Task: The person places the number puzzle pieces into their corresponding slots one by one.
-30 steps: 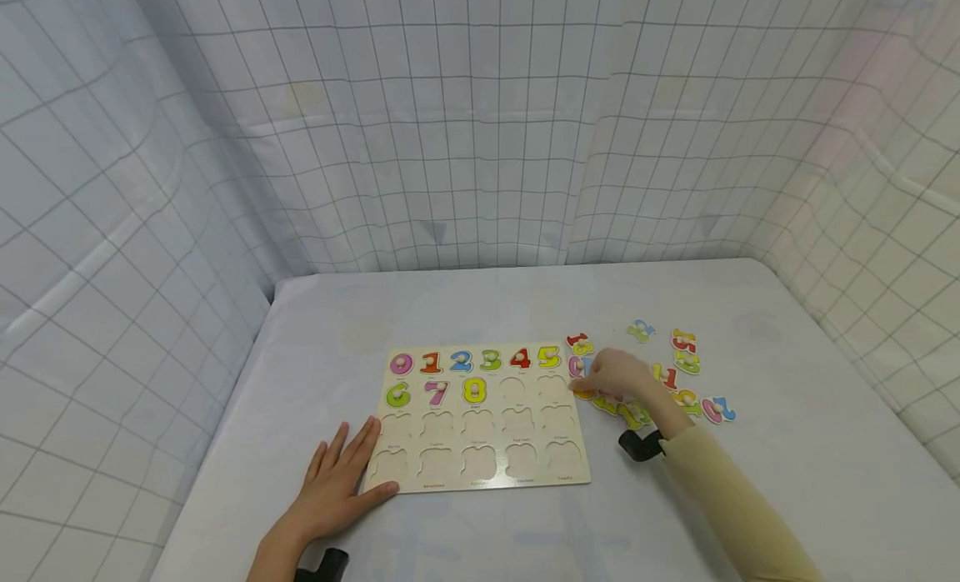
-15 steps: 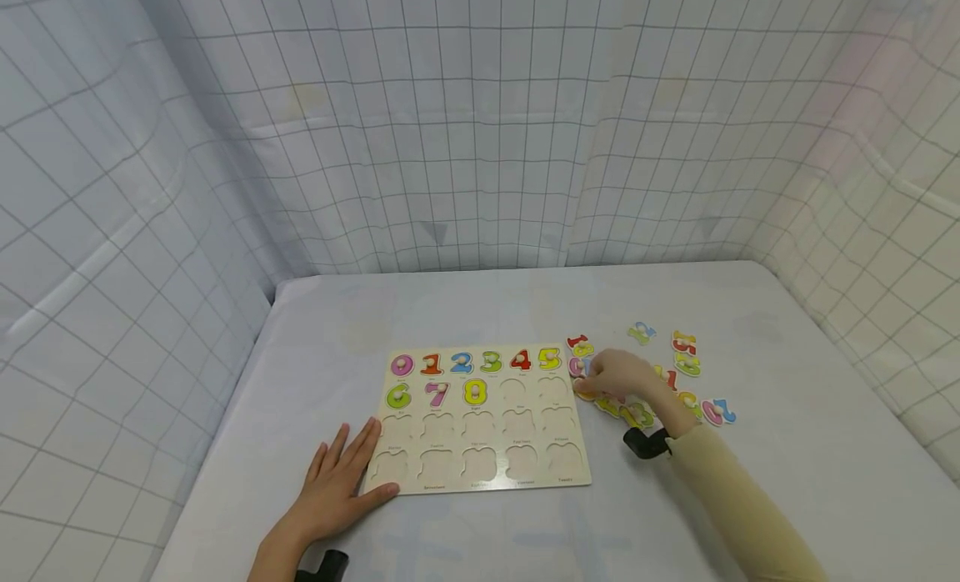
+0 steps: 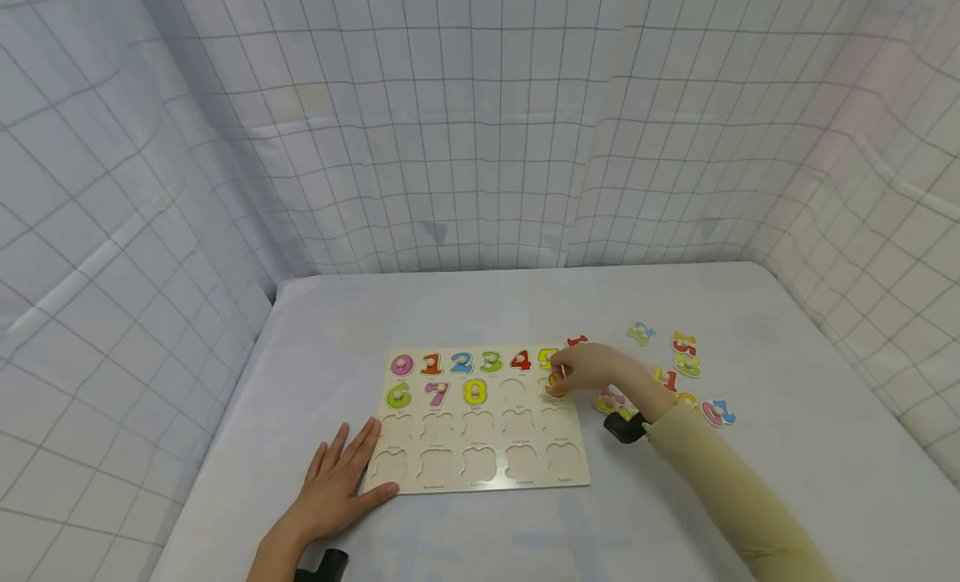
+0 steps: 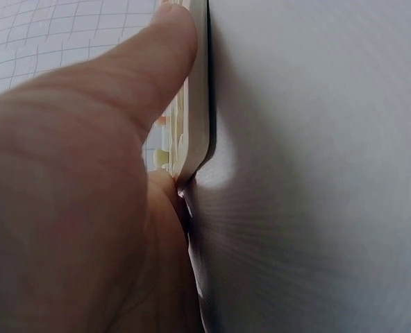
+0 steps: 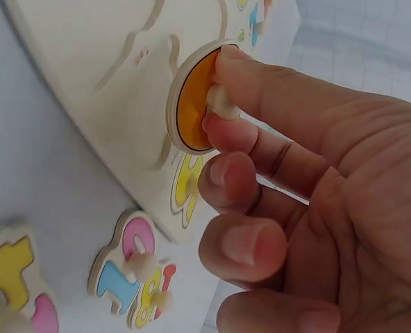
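My right hand (image 3: 592,369) pinches an orange number piece (image 5: 193,104) by its round wooden knob (image 5: 223,103), thumb and finger around the knob. The piece is tilted close over the right end of the second row on the wooden number puzzle board (image 3: 497,432), and its digit is partly hidden by the fingers. Numbers 0 to 8 sit in their recesses. My left hand (image 3: 333,494) lies with straight, spread fingers on the board's left edge, its thumb on the lower left corner. In the left wrist view, the thumb (image 4: 167,45) presses on the board's edge.
Loose two-digit pieces lie right of the board, among them a red 15 (image 3: 684,343), a blue-and-green piece (image 3: 641,332) and a pink-and-blue piece (image 3: 717,411). Some are under the right forearm. White grid-patterned curtains (image 3: 480,148) surround the table (image 3: 337,307).
My right hand has moved left from the loose pieces, bringing the orange number piece over the board. The left hand and the board have stayed in place.
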Motion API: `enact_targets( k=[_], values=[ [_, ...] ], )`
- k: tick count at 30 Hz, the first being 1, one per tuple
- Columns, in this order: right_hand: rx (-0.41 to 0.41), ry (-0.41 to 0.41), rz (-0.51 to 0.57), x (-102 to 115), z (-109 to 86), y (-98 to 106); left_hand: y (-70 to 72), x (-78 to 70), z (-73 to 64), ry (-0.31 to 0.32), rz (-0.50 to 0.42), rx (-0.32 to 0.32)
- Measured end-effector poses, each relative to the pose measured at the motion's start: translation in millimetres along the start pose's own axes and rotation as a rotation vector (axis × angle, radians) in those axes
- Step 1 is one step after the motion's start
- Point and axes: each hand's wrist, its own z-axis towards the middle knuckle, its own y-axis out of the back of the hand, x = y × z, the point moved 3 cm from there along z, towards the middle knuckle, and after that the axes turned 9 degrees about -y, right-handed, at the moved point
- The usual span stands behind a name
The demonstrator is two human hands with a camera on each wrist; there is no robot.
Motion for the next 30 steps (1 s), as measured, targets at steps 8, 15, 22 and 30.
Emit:
enact_targets(
  k=[8, 15, 22, 30],
  values=[
    [-0.008, 0.098, -0.044, 31.9, 23.7, -7.7, 3.0, -3.8, 0.0, 0.02, 0.008, 0.017],
    [0.002, 0.095, -0.057, 48.2, 37.3, -13.6, 3.2, -3.2, -0.4, 0.018, 0.011, 0.014],
    [0.04, 0.071, -0.016, 53.0, 41.9, -17.0, 1.1, -2.5, -1.2, -0.005, 0.001, -0.018],
    [0.02, 0.026, 0.028, 48.2, 42.6, -19.0, -5.6, 4.4, -2.1, -0.032, -0.009, -0.057]
  ],
)
